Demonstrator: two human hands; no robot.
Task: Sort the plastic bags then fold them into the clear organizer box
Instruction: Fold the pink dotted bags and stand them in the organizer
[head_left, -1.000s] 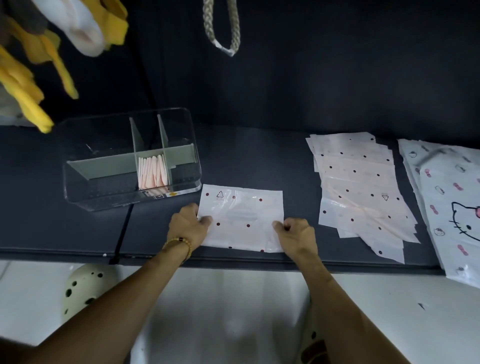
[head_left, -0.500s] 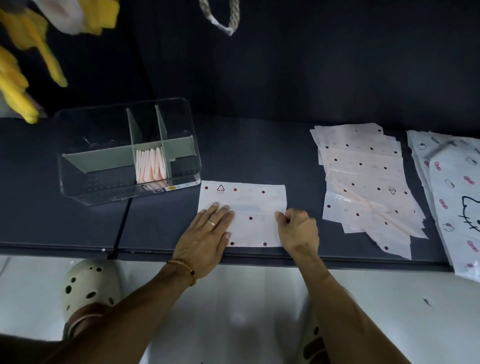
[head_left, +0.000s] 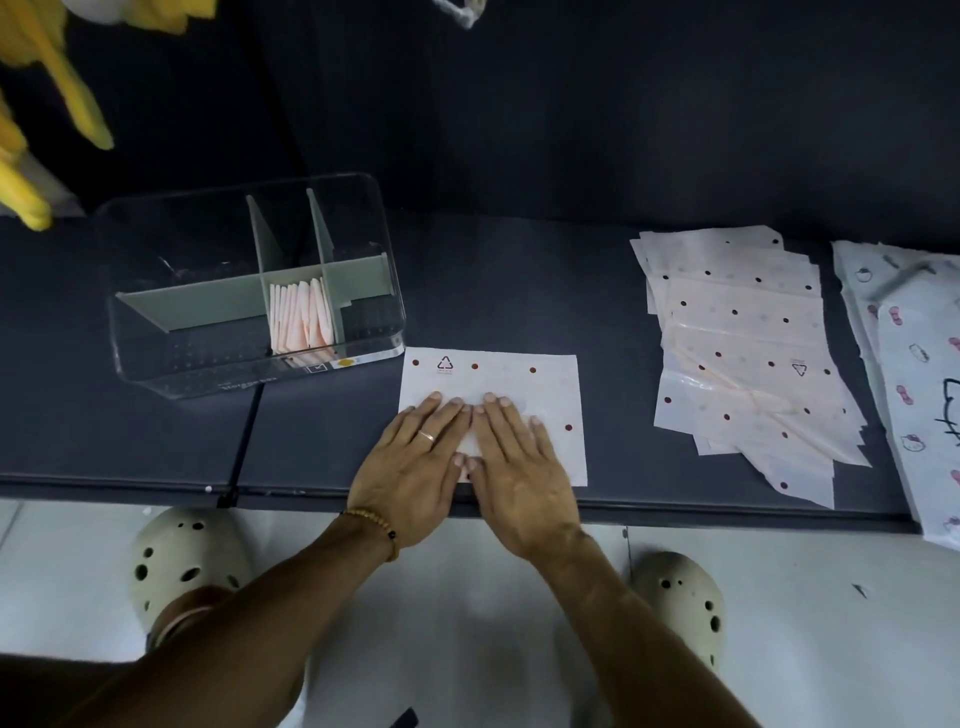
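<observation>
Both hands, left hand (head_left: 415, 467) and right hand (head_left: 519, 473), are spread flat side by side on the dotted bag (head_left: 519, 374) just beside the clear box (head_left: 156, 358), probably flattening it so the fold comes out crisp.

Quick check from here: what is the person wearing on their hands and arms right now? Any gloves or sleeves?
No gloves and no sleeves in view: both forearms are bare. The left hand has a thin metal ring on one finger and a bracelet of small tan beads, one dark, at the wrist. The right hand wears nothing visible.
</observation>
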